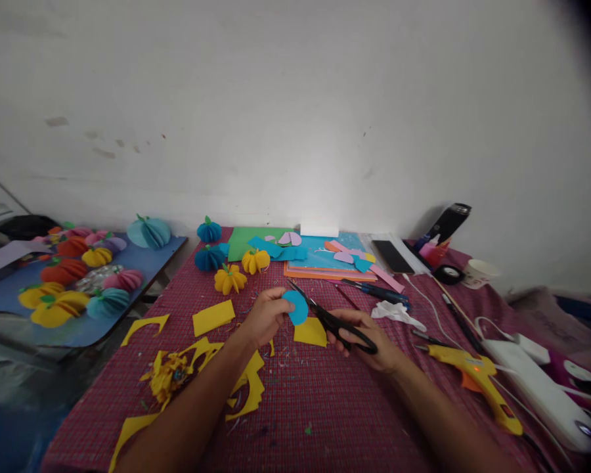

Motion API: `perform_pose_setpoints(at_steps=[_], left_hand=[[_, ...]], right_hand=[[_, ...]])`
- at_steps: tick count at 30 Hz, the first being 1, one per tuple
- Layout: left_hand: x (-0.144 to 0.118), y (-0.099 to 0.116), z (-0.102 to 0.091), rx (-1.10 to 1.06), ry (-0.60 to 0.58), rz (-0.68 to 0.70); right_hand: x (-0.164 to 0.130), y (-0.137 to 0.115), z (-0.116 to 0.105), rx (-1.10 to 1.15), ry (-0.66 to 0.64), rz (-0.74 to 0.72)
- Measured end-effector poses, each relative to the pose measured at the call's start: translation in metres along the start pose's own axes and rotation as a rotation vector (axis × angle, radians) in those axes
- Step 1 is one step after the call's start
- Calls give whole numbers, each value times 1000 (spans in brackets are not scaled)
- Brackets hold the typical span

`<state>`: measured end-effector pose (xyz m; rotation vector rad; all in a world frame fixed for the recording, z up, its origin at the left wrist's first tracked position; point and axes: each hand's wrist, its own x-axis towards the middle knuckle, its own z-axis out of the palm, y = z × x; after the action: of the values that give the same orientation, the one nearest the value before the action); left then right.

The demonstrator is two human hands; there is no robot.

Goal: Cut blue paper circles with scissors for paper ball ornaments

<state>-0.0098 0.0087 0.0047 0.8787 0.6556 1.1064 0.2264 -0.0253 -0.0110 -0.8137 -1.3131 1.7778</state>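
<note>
Between the thumb and fingers of my left hand (267,315) is a blue paper circle (296,308), held up over the table. My right hand (367,341) grips black scissors (342,328) by the handles, and their blades point to the upper left at the circle's edge. I cannot tell whether the blades touch the paper. Under the scissors lies a yellow paper piece (310,333). Yellow cut-out scraps (249,394) are spread around my left forearm, with a crumpled yellow bundle (166,376) beside them. A folded yellow sheet (213,318) rests further left.
Yellow and blue paper pumpkins (230,280) stand at the back left, with more on a blue side table (172,253). Coloured sheets (325,263) and a phone (393,256) lie at the back. To the right are a glue gun (477,381), a white power strip (542,394) and a paper cup (479,272).
</note>
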Motion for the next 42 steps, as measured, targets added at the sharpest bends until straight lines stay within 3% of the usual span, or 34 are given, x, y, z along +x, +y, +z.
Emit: perform_pose_setpoints(at_steps=[30, 42], left_hand=[[0, 3, 2, 49, 19, -61], [0, 3, -2, 75, -29, -62]], right_hand=[[-3, -8, -2, -87, 10, 61], [-3, -9, -3, -78, 4, 83]])
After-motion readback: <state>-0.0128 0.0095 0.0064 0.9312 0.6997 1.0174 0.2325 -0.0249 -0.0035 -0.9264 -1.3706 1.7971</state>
